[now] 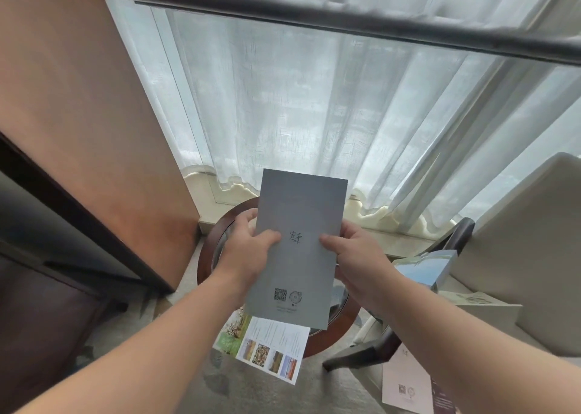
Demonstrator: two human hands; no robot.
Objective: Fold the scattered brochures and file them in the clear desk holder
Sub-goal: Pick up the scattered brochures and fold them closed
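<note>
A folded grey brochure (298,256) with a small calligraphy mark and a QR code stands upright in the air in front of me. My left hand (248,250) grips its left edge, thumb on the front. My right hand (358,256) grips its right edge the same way. Below it, an unfolded brochure with colour photos (270,347) overhangs the near edge of a round wooden table (333,335). The clear holder (430,269) sits to the right with bluish brochures inside. A pale pink brochure (405,382) lies on the chair at lower right.
A beige armchair (522,256) with dark arms stands at the right, another leaflet (474,298) on its seat. Sheer white curtains (314,114) hang behind the table. A tan wall panel (78,114) and dark cabinet fill the left. Carpet lies underfoot.
</note>
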